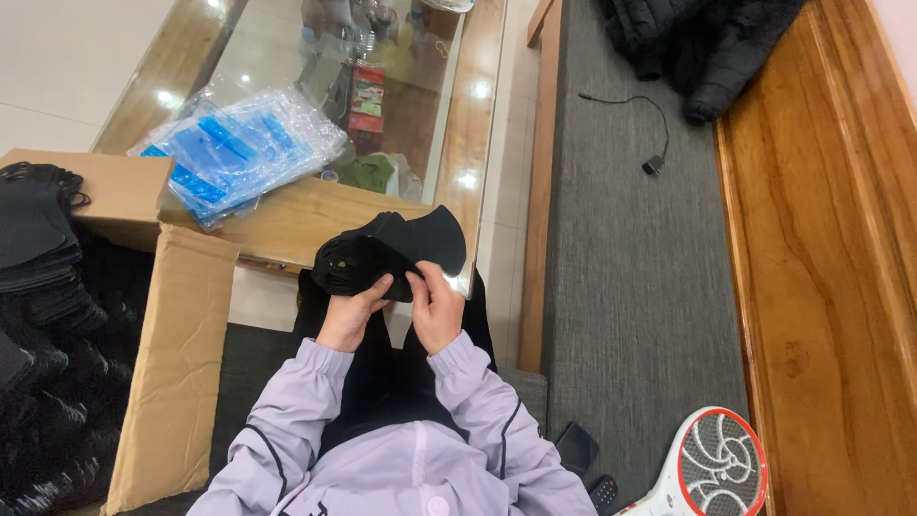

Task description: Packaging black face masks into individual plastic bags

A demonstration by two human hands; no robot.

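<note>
Both hands hold a small stack of black face masks (382,253) in front of my lap, over the edge of a glass-topped wooden table (478,115). My left hand (351,315) grips the stack from below on the left, fingers curled around it. My right hand (435,308) pinches the top mask near its right side, where one mask fans out. My sleeves are pale lilac.
An open cardboard box (181,363) full of black masks (38,315) stands at the left. Clear plastic bags with blue print (234,143) lie on the table. I sit on a grey cushion (630,268) holding a cable, a dark jacket (707,43) and a racket-shaped swatter (712,468).
</note>
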